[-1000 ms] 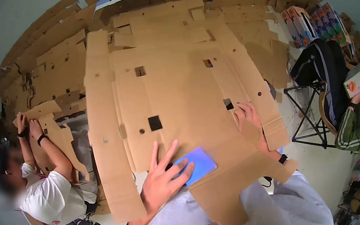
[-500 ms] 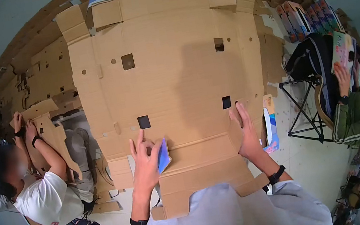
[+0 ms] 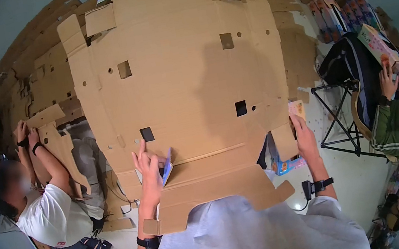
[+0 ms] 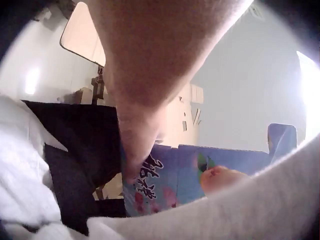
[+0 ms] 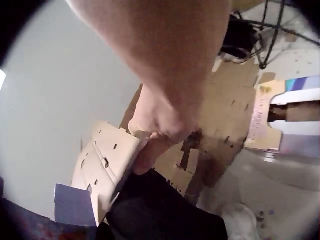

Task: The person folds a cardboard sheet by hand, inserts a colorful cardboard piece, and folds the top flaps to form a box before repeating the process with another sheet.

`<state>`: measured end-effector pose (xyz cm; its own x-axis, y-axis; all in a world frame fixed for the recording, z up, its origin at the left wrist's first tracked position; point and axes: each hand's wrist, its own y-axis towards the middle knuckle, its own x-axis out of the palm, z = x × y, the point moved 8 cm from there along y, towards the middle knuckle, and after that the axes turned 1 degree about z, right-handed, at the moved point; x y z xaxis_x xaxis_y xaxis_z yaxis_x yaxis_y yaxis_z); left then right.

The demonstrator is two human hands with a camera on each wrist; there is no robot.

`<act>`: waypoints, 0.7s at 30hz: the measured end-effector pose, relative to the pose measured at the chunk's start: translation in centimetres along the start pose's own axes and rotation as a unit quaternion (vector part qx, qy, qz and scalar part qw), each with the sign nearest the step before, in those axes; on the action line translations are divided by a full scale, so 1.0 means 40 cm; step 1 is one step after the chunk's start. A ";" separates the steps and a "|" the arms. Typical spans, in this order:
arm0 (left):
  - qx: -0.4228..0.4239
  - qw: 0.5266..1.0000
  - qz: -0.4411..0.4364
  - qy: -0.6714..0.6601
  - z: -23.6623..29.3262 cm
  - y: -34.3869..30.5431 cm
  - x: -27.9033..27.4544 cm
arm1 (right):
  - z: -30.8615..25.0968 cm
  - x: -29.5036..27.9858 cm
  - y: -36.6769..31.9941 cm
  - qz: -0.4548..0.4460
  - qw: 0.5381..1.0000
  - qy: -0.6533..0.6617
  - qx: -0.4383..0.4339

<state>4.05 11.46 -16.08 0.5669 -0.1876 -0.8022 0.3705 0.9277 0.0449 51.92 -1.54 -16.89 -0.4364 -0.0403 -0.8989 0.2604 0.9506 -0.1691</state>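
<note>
A large die-cut cardboard sheet (image 3: 178,91), plain brown side up, spans the front of the wearer. At its near left my left hand (image 3: 148,167) pinches a small flap (image 3: 168,166) that stands up and shows blue print, one finger stretched along the sheet. My right hand (image 3: 306,138) grips the near right flap (image 3: 285,142) at its outer edge. The left wrist view has the left hand (image 4: 140,130) against the blue printed underside (image 4: 187,165). In the right wrist view, the right hand (image 5: 165,120) holds the board's edge (image 5: 110,155); some fingertips are hidden.
Cardboard pieces (image 3: 52,78) cover the area behind and left. One person in white (image 3: 51,218) handles cardboard at left. Another in green (image 3: 395,128) holds a printed box (image 3: 381,46) at right, beside a folding chair (image 3: 339,122). Printed cardboard (image 3: 287,162) lies below the right flap.
The sheet has turned slightly and shifted left. My left hand has gone from lying flat on blue print to pinching the raised flap. My right hand has moved outward to the right flap.
</note>
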 end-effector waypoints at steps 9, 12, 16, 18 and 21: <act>0.016 0.999 -0.017 0.033 0.026 0.043 -0.007 | -0.172 -0.112 0.141 0.126 0.977 0.130 -0.110; 0.033 0.997 -0.049 0.046 0.073 0.069 -0.032 | -0.259 -0.193 0.154 0.174 0.969 0.161 -0.068; 0.042 0.992 -0.105 0.055 0.110 0.089 -0.065 | -0.357 -0.266 0.141 0.040 0.981 0.128 -0.141; 0.075 0.991 -0.094 0.061 0.101 0.101 -0.058 | -0.386 -0.258 0.103 -0.055 0.985 0.100 -0.127; 0.122 0.983 -0.116 0.075 0.129 0.140 -0.053 | -0.470 -0.227 0.053 -0.106 0.966 0.142 -0.188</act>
<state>8.72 15.39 -11.05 0.3377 -0.3187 -0.8857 0.6536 0.7565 -0.0230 40.23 6.64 -1.49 -0.6775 -0.2108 -0.7046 -0.1691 0.9770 -0.1297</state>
